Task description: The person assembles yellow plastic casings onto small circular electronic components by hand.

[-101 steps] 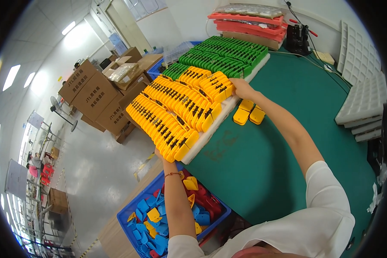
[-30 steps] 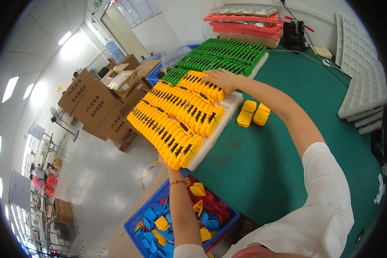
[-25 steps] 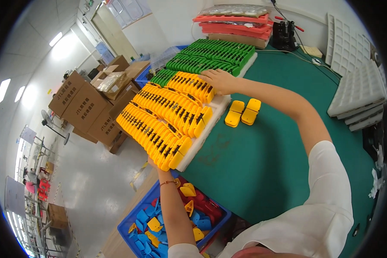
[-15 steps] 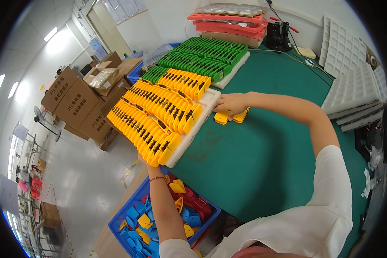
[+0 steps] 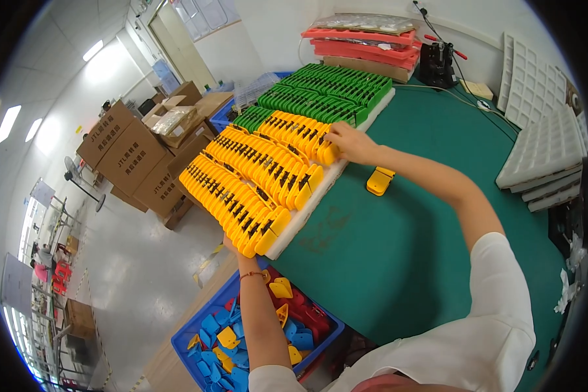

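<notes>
A white foam tray (image 5: 295, 230) bears rows of yellow plastic clips (image 5: 261, 160) with black middle parts, standing on edge. My right hand (image 5: 351, 142) is closed on a yellow clip (image 5: 328, 155) at the right end of the upper yellow row. Another yellow clip (image 5: 379, 181) lies on the green tabletop (image 5: 398, 242), just right of the tray. At the tray's near left corner is my left hand (image 5: 234, 246); its fingers are hidden behind the clips and tray. Similar green clips (image 5: 326, 88) fill the rows farther back.
A blue bin (image 5: 330, 335) of loose blue, yellow and red plastic pieces stands below my left forearm. Red trays (image 5: 362, 47) are stacked at the back, beside a black hand press (image 5: 438, 64). White foam trays (image 5: 545, 150) lean at right; cardboard boxes (image 5: 134, 157) stand left.
My right hand has moved from the two yellow clips on the tabletop to the tray's upper yellow row, taking one clip along. One clip stays on the table. The whole view has shifted slightly.
</notes>
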A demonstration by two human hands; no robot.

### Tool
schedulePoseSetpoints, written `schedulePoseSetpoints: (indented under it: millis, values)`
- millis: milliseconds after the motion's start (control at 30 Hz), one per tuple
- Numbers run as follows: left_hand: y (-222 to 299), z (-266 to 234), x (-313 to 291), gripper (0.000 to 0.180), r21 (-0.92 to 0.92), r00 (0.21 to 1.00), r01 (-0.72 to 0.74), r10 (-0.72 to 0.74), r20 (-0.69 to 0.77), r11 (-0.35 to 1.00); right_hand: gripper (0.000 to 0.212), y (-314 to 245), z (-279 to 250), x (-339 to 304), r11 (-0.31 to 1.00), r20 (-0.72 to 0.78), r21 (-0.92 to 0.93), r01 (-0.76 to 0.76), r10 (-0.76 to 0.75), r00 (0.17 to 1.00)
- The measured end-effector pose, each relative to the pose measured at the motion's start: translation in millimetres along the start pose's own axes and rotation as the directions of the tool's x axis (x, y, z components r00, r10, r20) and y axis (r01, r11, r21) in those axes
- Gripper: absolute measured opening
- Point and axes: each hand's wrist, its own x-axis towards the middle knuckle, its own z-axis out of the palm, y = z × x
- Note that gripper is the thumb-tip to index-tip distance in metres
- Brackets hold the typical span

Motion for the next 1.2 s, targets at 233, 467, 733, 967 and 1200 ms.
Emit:
schedulePoseSetpoints:
  millis: [233,467,733,967,1200]
  values:
    - [-2.3,-3.7,-4.7,0.041,0.015,0.999,0.038,-0.039,0.027,0.999,0.049,-9.3,2.7,6.0,0.981,-0.007,0.169,-0.093,0.095,0.995]
    - [3.4,-0.9,2.8,0.041,-0.029,0.996,0.083,-0.083,-0.016,0.996,0.075,28.0,-65.6,-44.7,0.984,0.738,0.178,-0.016,-0.122,0.664]
    - [3.4,0.5,3.1,0.041,-0.058,0.996,0.074,-0.077,-0.050,0.996,0.047,21.4,-71.2,-62.3,0.983,0.668,0.142,-0.113,-0.011,0.744]
    - [3.4,2.0,-5.5,0.041,-0.048,0.997,0.051,-0.053,-0.057,0.998,0.019,14.5,-38.6,-36.7,0.984,0.013,0.174,-0.032,0.031,0.999]
    - [-1.4,5.1,-5.2,0.042,-0.044,0.997,0.070,-0.072,-0.041,0.997,0.034,8.2,-0.1,0.3,0.989,-0.100,0.140,-0.044,0.059,0.993]
